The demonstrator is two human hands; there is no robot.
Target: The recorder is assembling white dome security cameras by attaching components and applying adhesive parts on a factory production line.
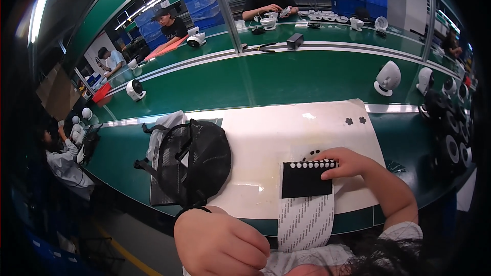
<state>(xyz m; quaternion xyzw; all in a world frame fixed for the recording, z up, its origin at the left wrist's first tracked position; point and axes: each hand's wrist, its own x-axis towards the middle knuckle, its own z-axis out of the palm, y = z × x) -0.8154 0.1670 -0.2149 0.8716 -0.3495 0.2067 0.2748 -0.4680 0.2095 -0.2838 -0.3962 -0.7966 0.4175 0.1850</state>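
Observation:
My right hand (347,163) grips the right side of a black sheet (306,181), thumb on its face and fingers at its far edge. A row of white round spots runs along that far edge. From under the sheet a white printed backing strip (305,222) hangs over the near table edge toward me. My left hand (222,245) is raised close to the camera, left of the strip, with its fingers curled closed; whatever is in them is hidden. Several small black dots (314,152) lie on the pale mat (261,143) just beyond the right hand.
A black mesh bag (209,158) sits left on the mat's edge. Two dark flower-shaped pieces (356,121) lie at the mat's far right. White camera-like devices (388,78) stand on the green bench (286,79); black round units (447,133) are stacked at right. Other people work across the bench.

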